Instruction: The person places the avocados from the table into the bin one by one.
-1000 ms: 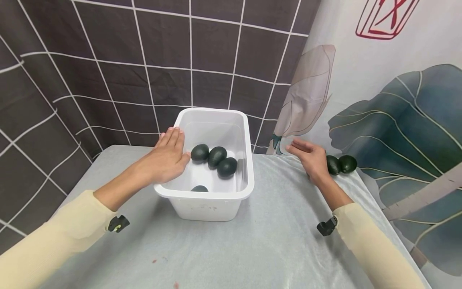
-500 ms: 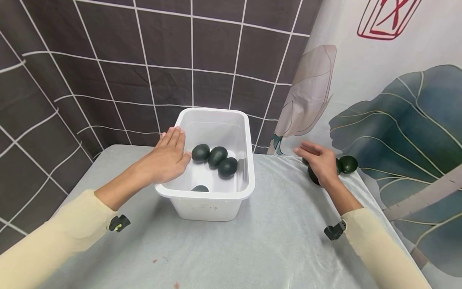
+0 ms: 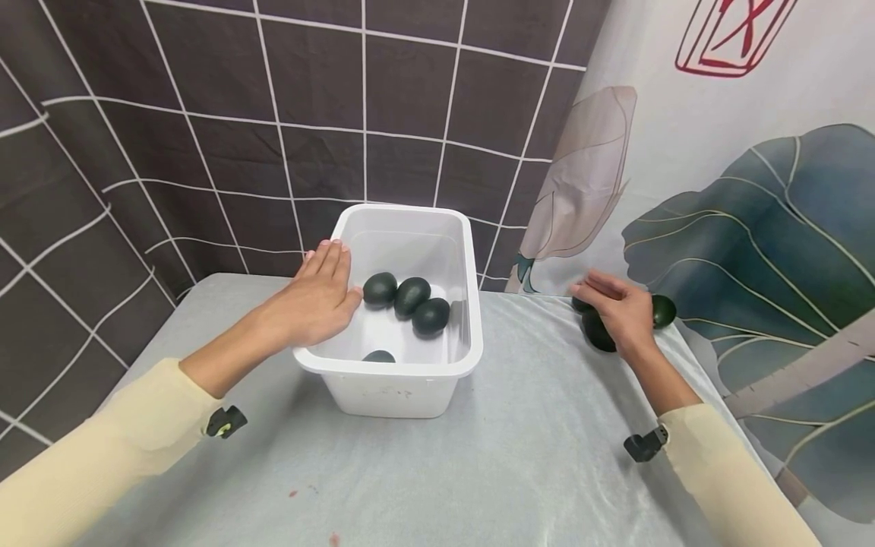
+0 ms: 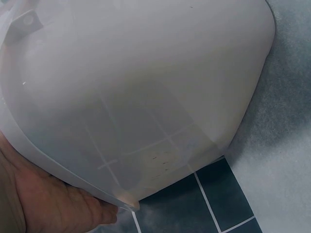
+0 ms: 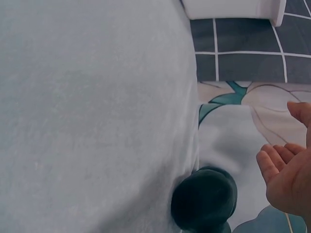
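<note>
Left grip (image 3: 317, 304) has its fingers straight and together, laid over the left rim of a white tub (image 3: 403, 396); inside lie three dark green avocados (image 3: 412, 297) in a slanting row, and a fourth avocado (image 3: 378, 357), partly hidden by the near wall; the middle one's long axis runs from near left to far right; right grip (image 3: 618, 311), palm turned inward, thumb apart from lightly bent fingers, hangs by loose avocados (image 3: 598, 333) at the far right of the cloth-covered desk (image 3: 533, 456); contact there I cannot tell.
</note>
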{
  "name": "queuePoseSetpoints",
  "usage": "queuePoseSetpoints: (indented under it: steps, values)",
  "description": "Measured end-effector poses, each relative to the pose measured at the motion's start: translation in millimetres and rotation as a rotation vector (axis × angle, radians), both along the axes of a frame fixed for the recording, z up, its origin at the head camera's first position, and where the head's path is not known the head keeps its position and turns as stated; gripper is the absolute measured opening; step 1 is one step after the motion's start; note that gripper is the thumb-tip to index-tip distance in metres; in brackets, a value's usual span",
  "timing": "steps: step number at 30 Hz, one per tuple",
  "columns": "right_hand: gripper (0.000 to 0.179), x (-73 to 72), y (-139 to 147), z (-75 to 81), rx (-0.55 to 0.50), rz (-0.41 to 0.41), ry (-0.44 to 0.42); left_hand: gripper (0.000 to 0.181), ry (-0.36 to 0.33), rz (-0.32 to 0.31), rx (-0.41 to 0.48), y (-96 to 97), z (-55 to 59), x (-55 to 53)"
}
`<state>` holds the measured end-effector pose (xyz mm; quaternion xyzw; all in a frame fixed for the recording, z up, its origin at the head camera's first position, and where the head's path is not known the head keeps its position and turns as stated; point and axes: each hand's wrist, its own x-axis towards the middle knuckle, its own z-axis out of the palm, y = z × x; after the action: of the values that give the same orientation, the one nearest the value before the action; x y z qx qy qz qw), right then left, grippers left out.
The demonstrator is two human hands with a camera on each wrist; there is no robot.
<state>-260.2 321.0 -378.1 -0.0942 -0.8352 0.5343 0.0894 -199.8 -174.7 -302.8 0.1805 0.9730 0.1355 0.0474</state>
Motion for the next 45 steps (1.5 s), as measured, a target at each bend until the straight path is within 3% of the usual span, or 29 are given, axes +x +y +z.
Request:
queuePoseSetpoints:
  steps: [12,22,30,45]
  values:
    - [0.081,7.2,13,-0.3,-0.102,-0.050,-0.012,0.078,-0.006,0.001,-0.010,-0.1,0.2,-1.6]
    - [0.088,11.5,24,-6.1,0.045,-0.032,-0.068,0.078,-0.005,0.002,-0.004,1.3,1.0,0.2]
    - [0.091,15.8,34,-9.0,0.096,-0.035,-0.080,0.079,-0.001,0.000,-0.006,1.3,0.9,0.7]
    - [0.085,19.8,47,-19.3,0.228,-0.109,-0.143,0.078,-0.005,0.004,0.001,1.9,-0.6,0.2]
